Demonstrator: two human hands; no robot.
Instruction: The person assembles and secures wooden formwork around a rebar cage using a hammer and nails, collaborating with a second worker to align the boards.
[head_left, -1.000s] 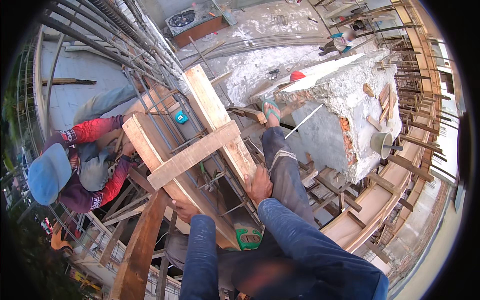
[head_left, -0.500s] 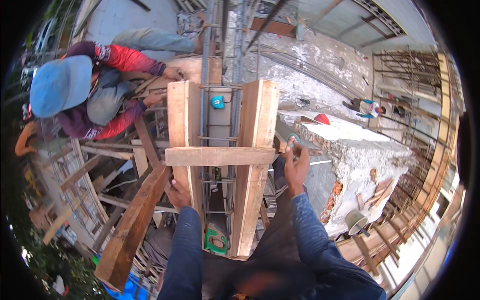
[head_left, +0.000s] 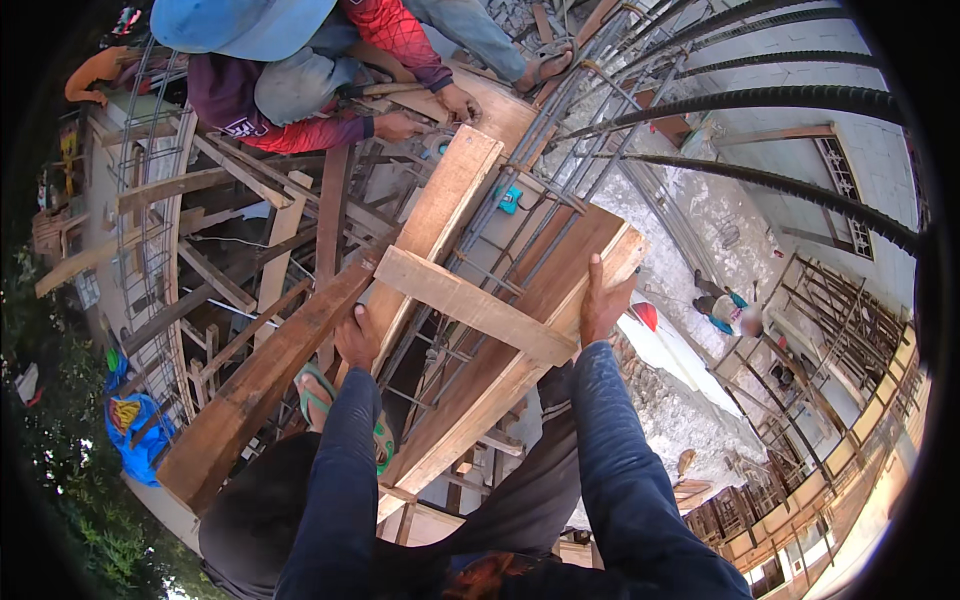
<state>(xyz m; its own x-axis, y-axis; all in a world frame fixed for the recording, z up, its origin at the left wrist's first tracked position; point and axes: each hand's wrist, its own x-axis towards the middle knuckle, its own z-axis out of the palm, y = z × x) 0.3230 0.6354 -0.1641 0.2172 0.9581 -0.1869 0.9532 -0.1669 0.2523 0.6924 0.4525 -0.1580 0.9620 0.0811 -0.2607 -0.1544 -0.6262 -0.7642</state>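
Note:
Two long wooden form boards stand either side of a steel rebar cage (head_left: 480, 255). A short wooden batten (head_left: 475, 306) lies across the tops of both. My left hand (head_left: 357, 338) grips the outer side of the left form board (head_left: 445, 195), close to a thick timber (head_left: 275, 375); some of its fingers are hidden. My right hand (head_left: 605, 300) holds the outer side of the right form board (head_left: 570, 270), near its far end. A teal tape measure (head_left: 510, 199) rests inside the cage, between the boards.
A co-worker in a blue cap (head_left: 245, 22) has both hands at the boards' far left end. Thick rebar rods (head_left: 760, 100) jut across the upper right. Below left is a tangle of timber props (head_left: 235, 280). A broken masonry block (head_left: 690, 400) stands to the right.
My view has turned, so the boards now slant toward the upper right. My right hand, raised and apart from the boards before, has come to the right form board. My left hand stays at the left one.

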